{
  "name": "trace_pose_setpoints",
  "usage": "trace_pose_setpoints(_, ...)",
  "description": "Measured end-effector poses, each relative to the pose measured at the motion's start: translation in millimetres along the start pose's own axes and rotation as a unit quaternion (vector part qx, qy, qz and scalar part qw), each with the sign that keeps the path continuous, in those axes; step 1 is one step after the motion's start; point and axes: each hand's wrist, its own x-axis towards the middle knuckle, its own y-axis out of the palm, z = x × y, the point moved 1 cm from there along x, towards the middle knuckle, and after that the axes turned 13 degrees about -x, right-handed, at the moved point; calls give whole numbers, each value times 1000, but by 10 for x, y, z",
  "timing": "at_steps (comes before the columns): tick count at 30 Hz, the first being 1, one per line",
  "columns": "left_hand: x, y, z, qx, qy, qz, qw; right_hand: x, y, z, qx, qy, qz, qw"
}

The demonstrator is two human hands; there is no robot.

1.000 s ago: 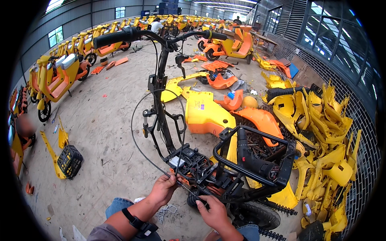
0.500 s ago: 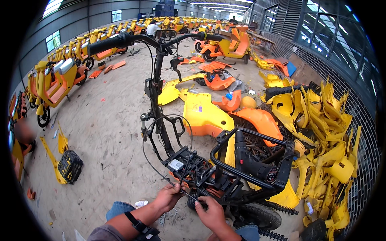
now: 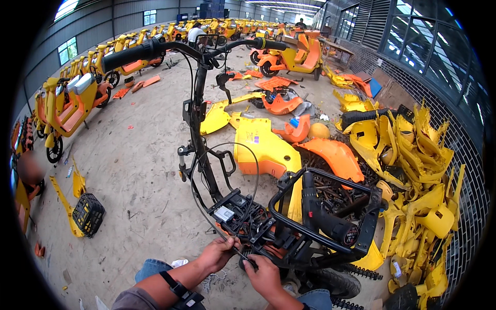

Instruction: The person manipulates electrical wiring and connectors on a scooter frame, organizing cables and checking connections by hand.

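A stripped black scooter frame [image 3: 205, 173] stands in front of me, its handlebar at the top and its deck full of exposed wiring. A thin black cable [image 3: 206, 219] loops from the stem down to my hands beside the deck. My left hand [image 3: 219, 255] is closed round this cable, thumb and fingers pinching it. Just to the right, my right hand [image 3: 263, 272] has its fingers closed on the cable's lower stretch near the rear wheel [image 3: 338, 279]. The cable's very end is hidden by my fingers. Apart from both hands, a black power drill [image 3: 325, 219] rests in the rear rack [image 3: 281, 199].
Yellow body panels [image 3: 413, 155] are heaped along the brick wall at right. A yellow panel [image 3: 258, 147] and an orange cover [image 3: 333, 160] lie beyond the frame, near loose bolts. A black basket [image 3: 89, 214] sits on the floor at left. Rows of yellow scooters [image 3: 72, 106] and people stand farther back.
The handlebar has shifted slightly left, and the rear rack with the drill sits a little lower and farther right. Both hands keep hold of the cable; my right hand has moved slightly left.
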Motion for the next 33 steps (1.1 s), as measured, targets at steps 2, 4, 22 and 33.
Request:
trace_pose_setpoints(2, 44, 35, -7, 1, -2, -1, 1000, 35, 40, -16, 0, -8, -15, 1000)
trace_pose_setpoints(4, 110, 19, -8, 6, 0, -15, 1000, 77, 98, -72, -2, -25, -30, 999)
trace_pose_setpoints(22, 447, -216, 242, 55, -67, -49, 995, 272, 312, -424, -37, -17, 30, 999)
trace_pose_setpoints(33, 499, -146, 156, 79, -45, -36, 995, 325, 334, -543, 29, 1, 24, 999)
